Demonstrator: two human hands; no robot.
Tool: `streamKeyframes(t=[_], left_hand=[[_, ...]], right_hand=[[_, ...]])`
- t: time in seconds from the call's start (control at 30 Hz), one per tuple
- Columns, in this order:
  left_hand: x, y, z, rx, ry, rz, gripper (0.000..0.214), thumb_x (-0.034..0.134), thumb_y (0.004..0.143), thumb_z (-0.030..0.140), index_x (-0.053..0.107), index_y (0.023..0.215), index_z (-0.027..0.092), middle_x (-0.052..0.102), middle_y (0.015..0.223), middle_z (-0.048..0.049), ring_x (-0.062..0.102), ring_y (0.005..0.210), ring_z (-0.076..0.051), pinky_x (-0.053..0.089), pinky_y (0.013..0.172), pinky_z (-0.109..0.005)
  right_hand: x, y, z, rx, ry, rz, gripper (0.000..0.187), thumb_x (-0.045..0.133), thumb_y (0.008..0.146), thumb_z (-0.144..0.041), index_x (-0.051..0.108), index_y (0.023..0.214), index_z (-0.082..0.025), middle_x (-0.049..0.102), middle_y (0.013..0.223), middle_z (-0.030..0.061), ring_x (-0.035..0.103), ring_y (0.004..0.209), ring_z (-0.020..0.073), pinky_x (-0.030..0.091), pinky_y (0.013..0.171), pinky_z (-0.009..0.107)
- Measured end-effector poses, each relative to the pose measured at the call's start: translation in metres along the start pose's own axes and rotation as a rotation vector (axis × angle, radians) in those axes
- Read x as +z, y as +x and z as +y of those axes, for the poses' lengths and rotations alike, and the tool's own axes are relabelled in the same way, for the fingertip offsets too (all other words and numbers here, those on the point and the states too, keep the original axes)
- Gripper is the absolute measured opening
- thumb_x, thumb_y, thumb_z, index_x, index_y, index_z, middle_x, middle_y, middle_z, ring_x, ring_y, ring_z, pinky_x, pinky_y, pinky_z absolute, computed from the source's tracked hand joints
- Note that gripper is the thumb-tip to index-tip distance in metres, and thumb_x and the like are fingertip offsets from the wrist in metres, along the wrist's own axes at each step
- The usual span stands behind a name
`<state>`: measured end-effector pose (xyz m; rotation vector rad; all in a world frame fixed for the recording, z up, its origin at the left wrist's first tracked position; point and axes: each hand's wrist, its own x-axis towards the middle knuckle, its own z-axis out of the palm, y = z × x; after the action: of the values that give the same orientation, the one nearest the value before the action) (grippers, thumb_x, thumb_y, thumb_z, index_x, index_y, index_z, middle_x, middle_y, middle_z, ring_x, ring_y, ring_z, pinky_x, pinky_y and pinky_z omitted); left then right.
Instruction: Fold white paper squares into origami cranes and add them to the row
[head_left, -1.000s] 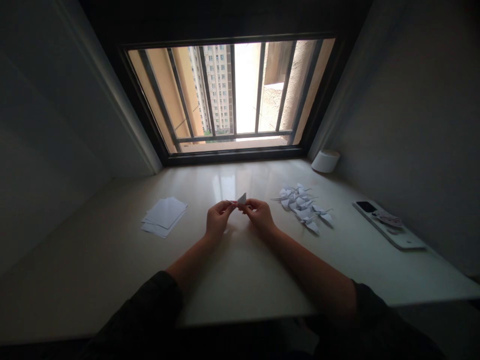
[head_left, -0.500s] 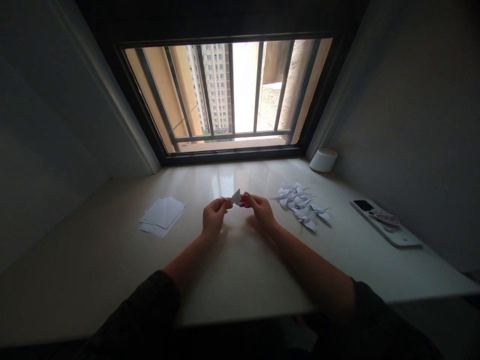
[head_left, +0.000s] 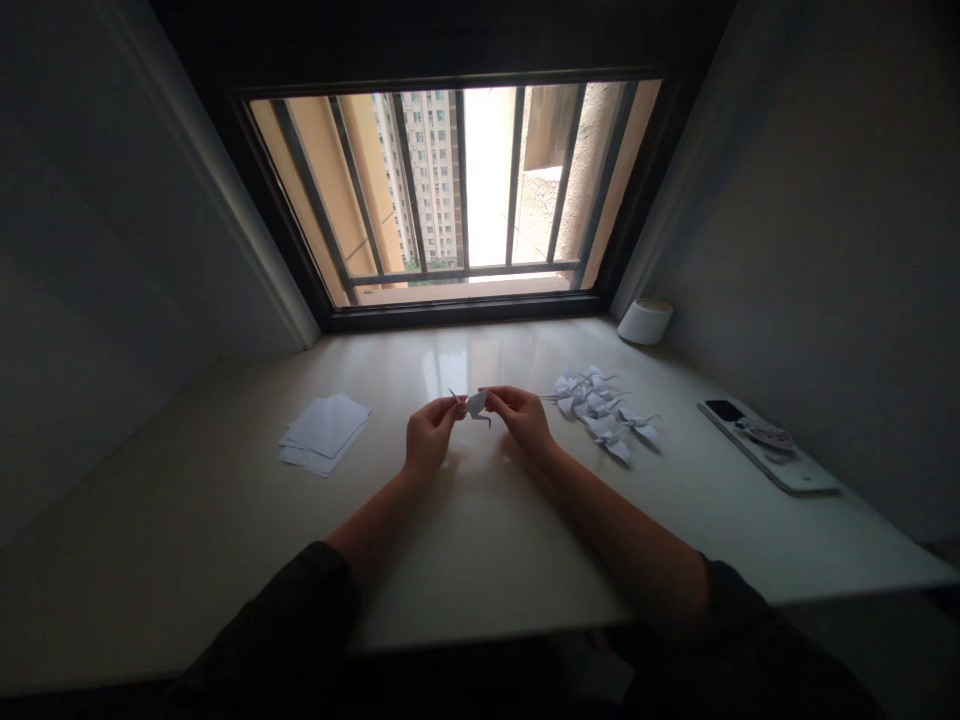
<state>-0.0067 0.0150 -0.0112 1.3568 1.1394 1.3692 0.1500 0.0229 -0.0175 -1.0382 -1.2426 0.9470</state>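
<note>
Between my two hands is a small white paper crane (head_left: 477, 404), held a little above the pale tabletop (head_left: 480, 560). My left hand (head_left: 431, 430) pinches its left side; a thin folded point sticks up beside those fingertips. With thumb and fingers closed, my right hand (head_left: 523, 415) grips the crane's right side. Another thin, bent point hangs below the body, between the hands. To the right of my right hand lies a pile of several folded paper cranes (head_left: 600, 405). Left of my left hand rests a loose stack of white paper sheets (head_left: 326, 430).
A phone (head_left: 765, 445) in a light case lies near the right wall, with a picture or decoration on its back. By the window corner stands a white round object (head_left: 646, 321), perhaps a roll. A barred window (head_left: 465, 305) rises behind the table.
The crane has turned in my hands: its wing, upright before, now lies lower and flatter, and its two thin points show. My right fingers have shifted slightly on it.
</note>
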Motion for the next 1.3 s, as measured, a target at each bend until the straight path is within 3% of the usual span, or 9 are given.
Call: streamKeyframes(t=[0.1, 0.2, 0.37, 0.47, 0.57, 0.77, 0.87, 1.03, 1.3], left_hand=[[-0.001, 0.001, -0.001, 0.048, 0.042, 0.029, 0.030, 0.067, 0.071, 0.039, 0.072, 0.092, 0.019, 0.072, 0.085, -0.0065, 0.065, 0.076, -0.019, 0.048, 0.074, -0.030], [-0.003, 0.002, -0.002, 0.055, 0.087, 0.070, 0.032, 0.067, 0.071, 0.039, 0.071, 0.097, 0.020, 0.072, 0.086, -0.0067, 0.066, 0.077, -0.019, 0.048, 0.073, -0.030], [-0.002, -0.003, 0.004, -0.010, 0.096, 0.038, 0.038, 0.074, 0.064, 0.039, 0.071, 0.098, 0.020, 0.072, 0.092, -0.0083, 0.066, 0.087, -0.024, 0.048, 0.082, -0.035], [0.000, -0.010, 0.011, -0.008, 0.095, -0.079, 0.036, 0.073, 0.064, 0.039, 0.072, 0.096, 0.021, 0.071, 0.097, -0.0071, 0.065, 0.093, -0.026, 0.048, 0.085, -0.036], [0.002, -0.014, 0.015, 0.021, 0.112, -0.131, 0.032, 0.070, 0.068, 0.041, 0.073, 0.093, 0.021, 0.072, 0.095, -0.0048, 0.065, 0.093, -0.027, 0.048, 0.082, -0.035], [0.001, -0.009, 0.009, 0.059, 0.142, -0.040, 0.033, 0.061, 0.076, 0.045, 0.073, 0.092, 0.019, 0.073, 0.091, -0.0051, 0.066, 0.090, -0.025, 0.048, 0.080, -0.033], [-0.001, -0.007, 0.006, 0.074, 0.230, -0.003, 0.033, 0.058, 0.078, 0.046, 0.073, 0.091, 0.020, 0.073, 0.086, -0.0047, 0.067, 0.084, -0.023, 0.049, 0.075, -0.031], [-0.002, -0.011, 0.013, 0.206, 0.536, 0.044, 0.028, 0.055, 0.081, 0.045, 0.072, 0.094, 0.026, 0.072, 0.092, -0.0032, 0.066, 0.078, -0.021, 0.046, 0.068, -0.029], [-0.001, -0.018, 0.026, 0.470, 0.831, -0.027, 0.023, 0.050, 0.087, 0.035, 0.071, 0.090, 0.025, 0.072, 0.090, -0.0028, 0.064, 0.076, -0.020, 0.038, 0.068, -0.029]], right_hand=[[0.001, -0.002, -0.001, -0.054, -0.103, -0.041, 0.025, 0.063, 0.074, -0.040, 0.072, 0.086, -0.020, 0.073, 0.088, 0.0062, 0.067, 0.077, 0.0204, 0.050, 0.068, 0.031], [0.003, -0.006, -0.005, -0.104, -0.192, -0.034, 0.019, 0.061, 0.076, -0.036, 0.072, 0.078, -0.020, 0.073, 0.080, 0.0042, 0.066, 0.074, 0.0195, 0.048, 0.065, 0.029], [0.002, -0.014, -0.014, -0.265, -0.464, 0.203, 0.016, 0.060, 0.077, -0.034, 0.070, 0.075, -0.022, 0.070, 0.074, 0.0034, 0.060, 0.068, 0.0184, 0.046, 0.066, 0.031], [0.001, -0.018, -0.018, -0.411, -0.602, 0.127, 0.013, 0.061, 0.078, -0.032, 0.070, 0.076, -0.023, 0.069, 0.077, 0.0042, 0.059, 0.076, 0.0202, 0.045, 0.074, 0.033], [0.004, -0.020, -0.019, -0.471, -0.602, 0.012, 0.010, 0.063, 0.078, -0.031, 0.071, 0.080, -0.025, 0.069, 0.080, 0.0042, 0.059, 0.081, 0.0210, 0.044, 0.076, 0.034], [0.013, -0.020, -0.011, -0.347, -0.340, 0.057, 0.016, 0.057, 0.082, -0.034, 0.068, 0.080, -0.023, 0.068, 0.079, 0.0033, 0.060, 0.075, 0.0178, 0.048, 0.071, 0.031], [0.014, -0.018, -0.006, -0.267, -0.318, 0.080, 0.019, 0.055, 0.082, -0.036, 0.065, 0.080, -0.021, 0.067, 0.075, 0.0025, 0.060, 0.071, 0.0166, 0.047, 0.065, 0.029], [0.010, -0.019, -0.012, -0.300, -0.555, 0.066, 0.014, 0.055, 0.081, -0.032, 0.058, 0.074, -0.020, 0.061, 0.069, 0.0006, 0.056, 0.065, 0.0148, 0.041, 0.063, 0.027], [0.009, -0.023, -0.021, -0.307, -0.798, -0.037, 0.024, 0.045, 0.088, -0.034, 0.053, 0.070, -0.020, 0.059, 0.063, -0.0005, 0.053, 0.060, 0.0141, 0.033, 0.060, 0.025]])
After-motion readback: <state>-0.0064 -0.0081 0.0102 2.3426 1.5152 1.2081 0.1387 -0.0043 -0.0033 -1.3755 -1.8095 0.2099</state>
